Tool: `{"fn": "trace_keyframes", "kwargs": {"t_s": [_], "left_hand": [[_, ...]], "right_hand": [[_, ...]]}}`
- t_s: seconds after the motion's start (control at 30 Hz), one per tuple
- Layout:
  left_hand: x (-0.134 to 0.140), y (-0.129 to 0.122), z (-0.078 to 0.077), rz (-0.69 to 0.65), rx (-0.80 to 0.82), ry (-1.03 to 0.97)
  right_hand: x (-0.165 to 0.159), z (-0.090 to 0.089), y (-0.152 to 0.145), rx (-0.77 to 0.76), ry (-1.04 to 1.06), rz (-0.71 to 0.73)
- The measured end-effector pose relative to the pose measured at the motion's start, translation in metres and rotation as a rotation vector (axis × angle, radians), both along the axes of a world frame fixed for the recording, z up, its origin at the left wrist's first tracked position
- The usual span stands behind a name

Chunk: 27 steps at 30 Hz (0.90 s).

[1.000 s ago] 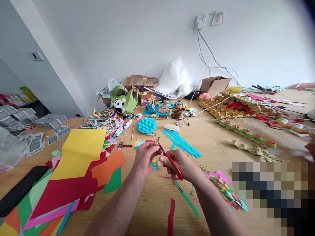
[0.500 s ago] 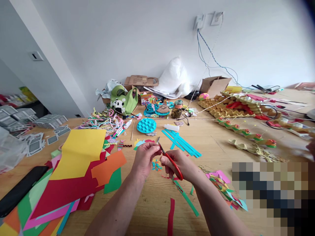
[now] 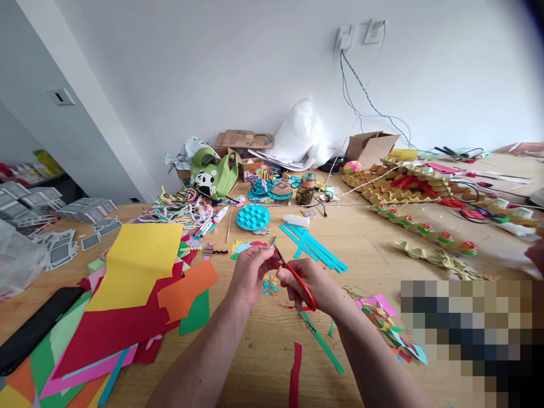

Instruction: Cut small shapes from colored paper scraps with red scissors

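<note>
The right hand (image 3: pixel 312 286) grips one pair of red-handled scissors (image 3: pixel 293 276), fingers through the loops, blades pointing up and left toward the left hand (image 3: pixel 250 272). The left hand is pinched shut at its fingertips right at the blade tips; what it pinches is too small to make out. Both hands hang just above the wooden bench (image 3: pixel 374 249), and directly under them lies one small heap of multicoloured paper snippets (image 3: pixel 270 285). Near the right wrist lie two loose strips, one green strip (image 3: pixel 323 343) and one dark red strip (image 3: pixel 295 374). Beyond the scissors a bundle of teal strips (image 3: pixel 314 246) lies crossed, and behind it sit one round teal dimpled disc (image 3: pixel 253 217) and one white glue bottle (image 3: pixel 296 220) on its side. To the left spreads a stack of coloured sheets, with one yellow sheet (image 3: pixel 136 263) on top and one orange piece (image 3: pixel 187 289) beside it. Farther back stand one green panda bag (image 3: pixel 212 178) and one glass jar (image 3: pixel 306 190).
</note>
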State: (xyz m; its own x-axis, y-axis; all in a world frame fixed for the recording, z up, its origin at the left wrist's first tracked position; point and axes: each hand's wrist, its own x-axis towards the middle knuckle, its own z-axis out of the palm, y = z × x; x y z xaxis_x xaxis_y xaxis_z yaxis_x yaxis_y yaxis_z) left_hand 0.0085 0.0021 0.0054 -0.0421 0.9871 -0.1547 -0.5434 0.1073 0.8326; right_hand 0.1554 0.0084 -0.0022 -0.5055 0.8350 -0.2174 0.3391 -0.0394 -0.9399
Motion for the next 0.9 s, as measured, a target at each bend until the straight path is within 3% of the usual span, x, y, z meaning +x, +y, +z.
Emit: {"fn": "trace_keyframes", "kwargs": {"t_s": [0.77,0.9], "left_hand": [[-0.005,0.002,-0.004,0.015,0.020,0.055],[-0.021,0.005,-0.005,-0.075,0.069,0.227]], "right_hand": [[-0.001,0.005,-0.001,-0.006,-0.052,-0.042],[0.010,0.014,0.000,0.052,-0.066,-0.125]]}}
